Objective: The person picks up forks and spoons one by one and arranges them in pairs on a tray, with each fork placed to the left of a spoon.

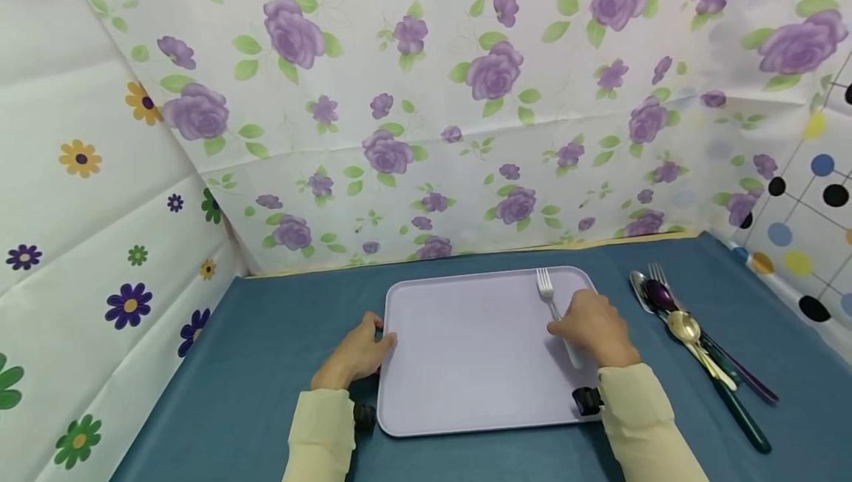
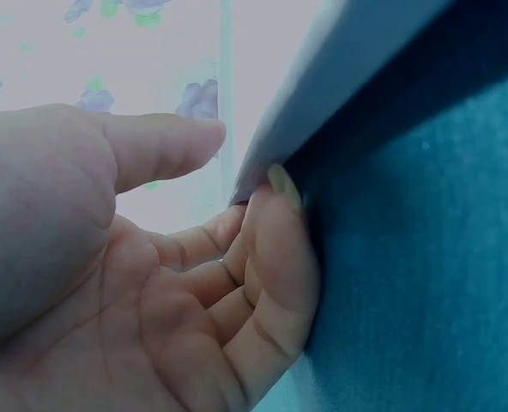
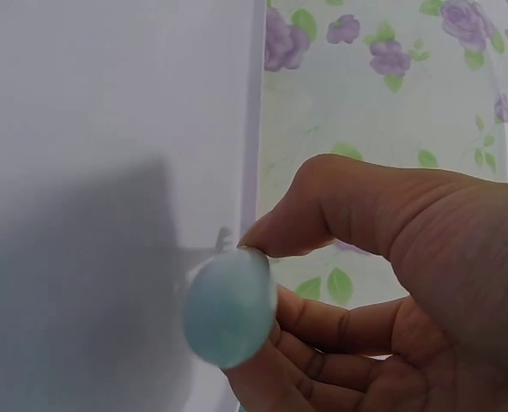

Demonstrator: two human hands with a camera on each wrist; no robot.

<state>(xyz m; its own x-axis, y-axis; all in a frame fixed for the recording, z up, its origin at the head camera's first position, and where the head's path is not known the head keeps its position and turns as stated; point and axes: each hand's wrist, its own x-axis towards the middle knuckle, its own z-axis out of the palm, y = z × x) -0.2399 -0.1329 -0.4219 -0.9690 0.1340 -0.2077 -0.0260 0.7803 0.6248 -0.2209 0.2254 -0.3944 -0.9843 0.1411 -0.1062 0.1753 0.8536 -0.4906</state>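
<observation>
Right fingers (image 3: 261,382) pinch fork (image 1: 546,286); left fingers (image 2: 281,249) hold tray (image 1: 466,356).

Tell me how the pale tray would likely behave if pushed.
The tray looks stiff, judging by its straight raised rim. Low and broad, it should slide rather than tip. Its smooth-looking surface might let the fork slip.

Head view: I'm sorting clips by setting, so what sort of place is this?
Probably a makeshift tabletop booth indoors: a blue-covered table, patterned sheets closing it in behind and at both sides, and a lilac tray.
</observation>
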